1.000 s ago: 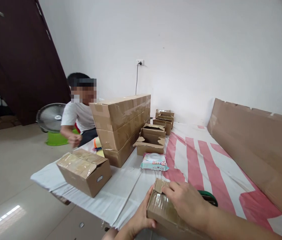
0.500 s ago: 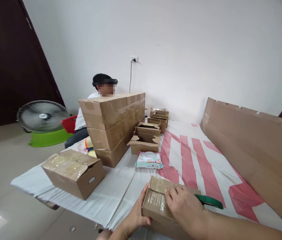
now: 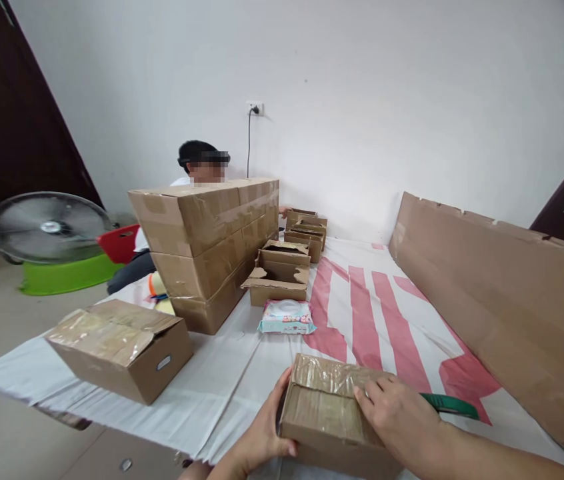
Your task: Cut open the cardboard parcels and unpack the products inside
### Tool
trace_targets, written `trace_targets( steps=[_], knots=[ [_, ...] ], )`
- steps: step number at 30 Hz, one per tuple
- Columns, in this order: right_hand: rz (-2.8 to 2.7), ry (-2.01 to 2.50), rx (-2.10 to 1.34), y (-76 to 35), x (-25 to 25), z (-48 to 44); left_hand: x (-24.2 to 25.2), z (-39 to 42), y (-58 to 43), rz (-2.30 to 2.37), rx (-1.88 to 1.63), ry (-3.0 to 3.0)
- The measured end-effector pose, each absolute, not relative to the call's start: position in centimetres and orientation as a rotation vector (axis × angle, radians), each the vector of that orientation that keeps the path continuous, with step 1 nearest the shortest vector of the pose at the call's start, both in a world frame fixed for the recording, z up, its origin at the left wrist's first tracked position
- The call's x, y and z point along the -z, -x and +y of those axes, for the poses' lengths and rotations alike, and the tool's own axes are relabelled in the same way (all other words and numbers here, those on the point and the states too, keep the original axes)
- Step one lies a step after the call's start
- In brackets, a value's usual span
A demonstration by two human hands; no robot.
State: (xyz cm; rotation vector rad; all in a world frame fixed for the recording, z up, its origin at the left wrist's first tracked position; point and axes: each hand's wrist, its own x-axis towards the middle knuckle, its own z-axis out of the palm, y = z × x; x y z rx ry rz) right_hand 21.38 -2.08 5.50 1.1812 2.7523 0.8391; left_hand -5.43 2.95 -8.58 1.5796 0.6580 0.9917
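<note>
In front of me is a taped cardboard box [image 3: 329, 413] with a torn flap edge across its top. My left hand [image 3: 269, 427] holds its left end, with the thumb on the near side and the fingers round the far corner. My right hand [image 3: 395, 413] rests on the top with its fingers curled at the tape. A curved green tool handle [image 3: 452, 405] sticks out to the right from behind that hand; its other end is hidden. Just beyond the box lies a pack of wet wipes [image 3: 287, 317].
A second taped box [image 3: 117, 347] sits at left. Stacked sealed cartons [image 3: 212, 260] partly hide a person [image 3: 199, 163]. Open boxes [image 3: 279, 283] form a row beyond the wipes. A cardboard sheet [image 3: 492, 287] stands along the right; a fan [image 3: 52, 227] is at far left.
My right hand has slid to the right across the box top, and the green handle has moved with it. My left hand keeps its hold. The view has turned slightly right.
</note>
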Motion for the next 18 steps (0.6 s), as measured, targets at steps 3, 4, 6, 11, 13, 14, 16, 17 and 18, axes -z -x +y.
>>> trace_targets(
  steps=[3, 4, 6, 11, 13, 14, 16, 17, 18],
  knots=[
    [2.732, -1.217, -0.769, -23.0, -5.7, -2.4, 8.5, 3.0, 5.4, 0.656, -0.987, -1.583],
    [2.719, -1.248, -0.743, -23.4, -5.9, -2.6, 8.5, 3.0, 5.4, 0.656, -0.984, -1.588],
    [2.668, -1.328, -0.699, -24.1, -6.4, -3.0, 8.6, 3.1, 5.4, 0.656, -0.978, -1.594],
    [2.588, -1.454, -0.555, -25.6, -7.7, -4.1, 9.2, 3.2, 5.3, 0.649, -1.003, -1.587],
    [2.581, -1.496, -0.419, -26.2, -8.3, -4.4, 9.5, 3.2, 5.2, 0.637, -1.027, -1.584],
    [2.584, -1.528, -0.331, -26.6, -8.7, -4.5, 9.6, 3.3, 5.2, 0.633, -1.032, -1.585],
    [2.61, -1.62, -0.112, -27.1, -9.8, -4.7, 9.7, 3.3, 5.3, 0.63, -1.03, -1.597],
    [2.629, -1.672, 0.016, -27.4, -10.4, -4.8, 9.7, 3.3, 5.3, 0.627, -1.029, -1.601],
    [2.647, -1.721, 0.154, -27.6, -11.1, -4.9, 9.8, 3.3, 5.3, 0.622, -1.027, -1.601]
  ],
)
